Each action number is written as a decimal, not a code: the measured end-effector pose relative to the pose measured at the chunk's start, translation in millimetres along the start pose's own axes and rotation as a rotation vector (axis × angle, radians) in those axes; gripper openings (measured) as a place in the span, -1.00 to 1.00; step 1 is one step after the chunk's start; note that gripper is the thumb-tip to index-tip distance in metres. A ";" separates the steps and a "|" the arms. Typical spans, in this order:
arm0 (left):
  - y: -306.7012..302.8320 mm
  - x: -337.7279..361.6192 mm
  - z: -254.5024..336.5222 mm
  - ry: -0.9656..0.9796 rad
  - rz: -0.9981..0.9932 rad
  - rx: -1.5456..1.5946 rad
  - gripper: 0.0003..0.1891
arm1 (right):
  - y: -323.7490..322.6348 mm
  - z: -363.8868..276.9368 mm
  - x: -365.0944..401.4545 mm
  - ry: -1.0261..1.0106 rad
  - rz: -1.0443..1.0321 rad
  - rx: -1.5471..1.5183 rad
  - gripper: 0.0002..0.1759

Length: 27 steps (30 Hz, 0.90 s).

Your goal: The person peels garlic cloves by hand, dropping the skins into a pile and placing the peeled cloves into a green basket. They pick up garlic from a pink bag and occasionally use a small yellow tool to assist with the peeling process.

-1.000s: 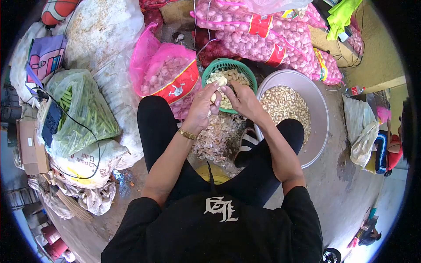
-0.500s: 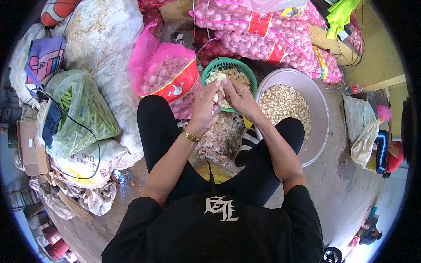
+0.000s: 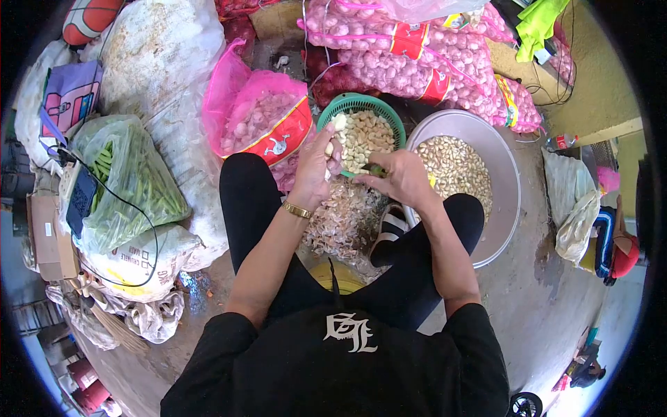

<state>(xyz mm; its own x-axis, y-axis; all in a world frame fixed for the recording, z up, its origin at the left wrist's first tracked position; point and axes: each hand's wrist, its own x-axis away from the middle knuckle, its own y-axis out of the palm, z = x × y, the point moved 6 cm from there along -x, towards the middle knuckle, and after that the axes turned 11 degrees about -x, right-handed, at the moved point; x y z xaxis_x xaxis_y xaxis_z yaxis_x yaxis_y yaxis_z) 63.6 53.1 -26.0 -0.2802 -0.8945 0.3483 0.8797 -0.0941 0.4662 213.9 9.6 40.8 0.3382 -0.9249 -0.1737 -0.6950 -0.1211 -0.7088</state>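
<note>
My left hand (image 3: 317, 167) is closed around garlic cloves (image 3: 339, 122), pale and peeled, at the left rim of a green plastic basket (image 3: 399, 128). Peeled cloves (image 3: 368, 135) fill much of that basket. My right hand (image 3: 406, 181) is closed at the basket's near right side, apart from the left. It grips what looks like a small knife (image 3: 376, 169): a dark part shows between thumb and forefinger, a yellow end by the palm. Garlic skins (image 3: 340, 222) lie on the floor below my hands. To the right, a pale basin (image 3: 511, 201) holds many unpeeled cloves (image 3: 451, 163).
An open pink mesh sack of garlic (image 3: 226, 104) stands at the left, near a clear bag of green pods (image 3: 132, 187). Full garlic sacks (image 3: 417, 62) are stacked behind the basket. My knees flank the work area, and a sandalled foot (image 3: 391, 233) rests beside the skins.
My hands were together over the basket at a garlic piece. Now they are apart: the left slightly lower and left with the cloves, the right lower and to the right with the knife.
</note>
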 end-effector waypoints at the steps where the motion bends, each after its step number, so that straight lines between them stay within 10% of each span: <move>1: 1.7 -1.5 -0.7 -0.004 0.008 -0.003 -0.69 | 3.6 1.9 4.0 0.007 -0.052 0.046 -0.74; 9: 23.5 -54.5 -18.8 -0.104 -0.063 -0.147 -0.35 | 11.7 25.0 16.1 0.048 -0.086 -0.020 -0.71; 18: 15.6 -13.4 -10.3 -0.113 -0.120 -0.100 -0.49 | -0.9 -4.3 -10.7 0.044 0.321 -0.572 -0.70; 27: -7.5 4.1 6.9 0.131 -0.122 -0.380 -0.49 | 19.1 -9.6 -31.3 -0.124 0.310 -0.395 -0.72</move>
<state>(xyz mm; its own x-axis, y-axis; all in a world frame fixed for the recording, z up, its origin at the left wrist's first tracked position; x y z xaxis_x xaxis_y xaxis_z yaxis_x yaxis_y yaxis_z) 53.2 53.2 -22.5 -0.3612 -0.9126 0.1918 0.9293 -0.3351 0.1556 183.9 32.8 39.3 0.1343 -0.8919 -0.4318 -0.9529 0.0033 -0.3033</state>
